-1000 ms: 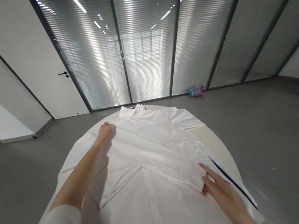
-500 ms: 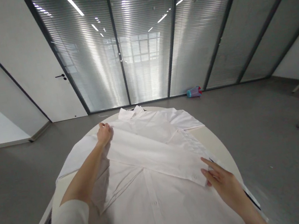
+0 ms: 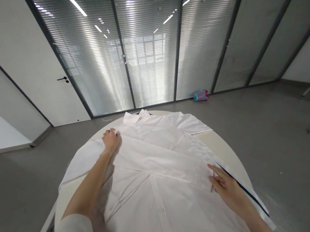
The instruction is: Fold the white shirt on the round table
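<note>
A white shirt [image 3: 176, 214] lies front up on a round worktop [image 3: 221, 144], its sleeve [image 3: 161, 154] laid slantwise across the chest. Compared with half a second ago, that sleeve rests flatter against the front, its edges standing out less sharply, and the person's left hand [image 3: 111, 139] has settled lower, its fingers spread more over the cloth.

The shirt's collar [image 3: 136, 117] stands near the worktop's far edge; a buttoned placket [image 3: 161, 209] runs down toward its near side. Thin diagonal creases cross the fabric left of the placket, and the sleeve end [image 3: 207, 184] points to the worktop's right side.

The left hand presses at the shirt's shoulder, toward the worktop's far left; whether its fingers pinch the fabric cannot be told. On the worktop's right side, the right hand [image 3: 232, 194] is just beside the sleeve end, its fingers parted with a gap between them. A dark strip [image 3: 249, 194] shows along the worktop's right edge.

Beyond the worktop's far edge, a turquoise-and-purple object [image 3: 201, 95] lies on the gray floor [image 3: 274, 144] before a glass partition [image 3: 148, 54].
</note>
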Demonstrator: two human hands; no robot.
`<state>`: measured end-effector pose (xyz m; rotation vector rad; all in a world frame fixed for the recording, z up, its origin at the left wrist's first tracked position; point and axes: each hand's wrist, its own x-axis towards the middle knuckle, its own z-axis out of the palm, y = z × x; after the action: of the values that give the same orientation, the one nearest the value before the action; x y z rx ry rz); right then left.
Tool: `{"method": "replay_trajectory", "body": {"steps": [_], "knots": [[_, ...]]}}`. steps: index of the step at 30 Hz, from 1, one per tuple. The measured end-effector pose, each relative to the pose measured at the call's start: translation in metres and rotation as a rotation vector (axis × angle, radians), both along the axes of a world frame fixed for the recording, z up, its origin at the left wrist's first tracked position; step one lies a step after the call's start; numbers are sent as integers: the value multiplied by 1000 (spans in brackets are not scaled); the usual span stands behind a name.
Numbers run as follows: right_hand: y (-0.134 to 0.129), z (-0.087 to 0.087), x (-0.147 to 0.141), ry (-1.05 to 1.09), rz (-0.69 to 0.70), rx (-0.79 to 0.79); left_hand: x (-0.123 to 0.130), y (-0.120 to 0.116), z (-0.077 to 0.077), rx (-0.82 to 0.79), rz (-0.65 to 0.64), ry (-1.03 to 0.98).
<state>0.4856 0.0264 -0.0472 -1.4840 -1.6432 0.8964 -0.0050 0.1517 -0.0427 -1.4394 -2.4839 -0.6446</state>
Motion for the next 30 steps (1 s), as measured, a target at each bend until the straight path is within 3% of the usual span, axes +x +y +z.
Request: {"method": "replay_trajectory", "body": {"steps": [4,7,11,15,18,22,26,30], "knots": [[1,-3,0,-30,16,-7,20,-20,4,-42,-251,21],[3,-6,2,-57,5,12,19,-41,4,-146,-403,18],[4,-7,4,-94,13,19,-1,-65,-7,-230,-348,85],[6,-11,6,-84,2,64,-8,-74,-19,-297,-296,153],[7,-15,6,-73,1,61,-4,-70,-16,-325,-296,171],[8,-18,7,-78,14,49,-7,-46,4,-256,-245,170],[8,-21,9,-73,19,36,-27,-12,19,-213,-168,90],[8,-23,10,-44,7,23,-47,10,22,-218,-116,36]]}}
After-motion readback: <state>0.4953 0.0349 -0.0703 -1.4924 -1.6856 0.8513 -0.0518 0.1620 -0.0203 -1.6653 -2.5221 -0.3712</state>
